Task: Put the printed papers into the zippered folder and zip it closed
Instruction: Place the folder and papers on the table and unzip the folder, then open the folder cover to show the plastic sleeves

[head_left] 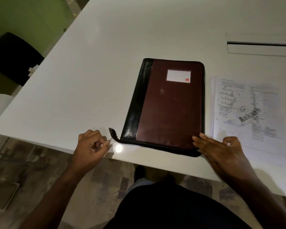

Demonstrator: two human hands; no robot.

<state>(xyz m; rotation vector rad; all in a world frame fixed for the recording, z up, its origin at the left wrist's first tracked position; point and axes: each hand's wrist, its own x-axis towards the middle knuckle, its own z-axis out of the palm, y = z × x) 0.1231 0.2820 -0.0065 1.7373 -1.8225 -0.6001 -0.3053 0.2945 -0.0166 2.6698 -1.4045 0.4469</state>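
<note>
A brown and black zippered folder (pixel 168 104) lies flat and closed on the white table (pixel 89 76), near its front edge. At the folder's near left corner, my left hand (pixel 91 147) pinches the small metal zipper pull (pixel 112 140). My right hand (pixel 220 152) rests with its fingers spread on the folder's near right corner. The printed papers (pixel 248 113) lie in a loose stack on the table just right of the folder, outside it.
A white box with a dark slot (pixel 261 45) sits at the table's far right. A black chair (pixel 13 58) stands off the table's left side. A bright light spot (pixel 118 148) shines on the table near my left hand.
</note>
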